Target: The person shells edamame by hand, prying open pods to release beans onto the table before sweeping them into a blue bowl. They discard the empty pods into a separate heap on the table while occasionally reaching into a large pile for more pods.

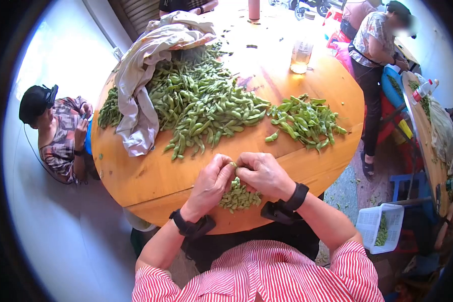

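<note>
Red-and-white striped cloth of a shirt point(256, 272), creased and soft, lies nearest, above the curved rim of a smooth orange wooden table point(151, 176) with a straight seam across it. Thick black bands point(187, 225) wrap both wrists. Just inside the rim sit shelled beans point(240, 200), small, pale green and rounded, in a loose mound below the hands. The left hand point(212, 181) and right hand point(262, 173) meet over it, thumbs and fingers drawn narrow, pinching a small green piece point(233, 165) between them; whether it is a pod or a bean I cannot tell. Beyond the fingers spreads a big heap point(206, 103) of plump, bumpy pods, with a smaller pile point(307, 121) to its right, apart from the hands. A limp, wrinkled, off-white cloth point(137, 118) drapes over the heap's left side. Behind the small pile stands a clear jar point(301, 56) with amber liquid in its base, and near the table's far side a smooth pink cylinder point(254, 10) stands upright.
</note>
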`<action>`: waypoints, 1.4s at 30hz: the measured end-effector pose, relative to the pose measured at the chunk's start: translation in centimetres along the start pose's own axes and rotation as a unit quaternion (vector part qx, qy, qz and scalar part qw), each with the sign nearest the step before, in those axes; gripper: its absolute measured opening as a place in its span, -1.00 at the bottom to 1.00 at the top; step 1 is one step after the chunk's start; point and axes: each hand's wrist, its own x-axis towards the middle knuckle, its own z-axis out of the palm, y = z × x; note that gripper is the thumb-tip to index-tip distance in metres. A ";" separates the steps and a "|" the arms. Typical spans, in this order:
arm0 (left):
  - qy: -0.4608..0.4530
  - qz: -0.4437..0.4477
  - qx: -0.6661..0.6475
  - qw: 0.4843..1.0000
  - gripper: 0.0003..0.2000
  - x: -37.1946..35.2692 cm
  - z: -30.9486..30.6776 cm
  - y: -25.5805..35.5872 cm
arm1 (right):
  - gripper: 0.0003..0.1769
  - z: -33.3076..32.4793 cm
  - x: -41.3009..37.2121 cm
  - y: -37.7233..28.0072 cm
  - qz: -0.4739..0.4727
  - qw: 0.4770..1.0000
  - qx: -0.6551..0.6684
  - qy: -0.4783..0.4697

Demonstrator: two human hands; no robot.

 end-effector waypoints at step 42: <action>-0.089 0.093 0.459 0.879 -0.56 16.9 5.8 4.3 | -0.55 -20.8 -2.1 2.5 0.031 0.947 -0.253 0.193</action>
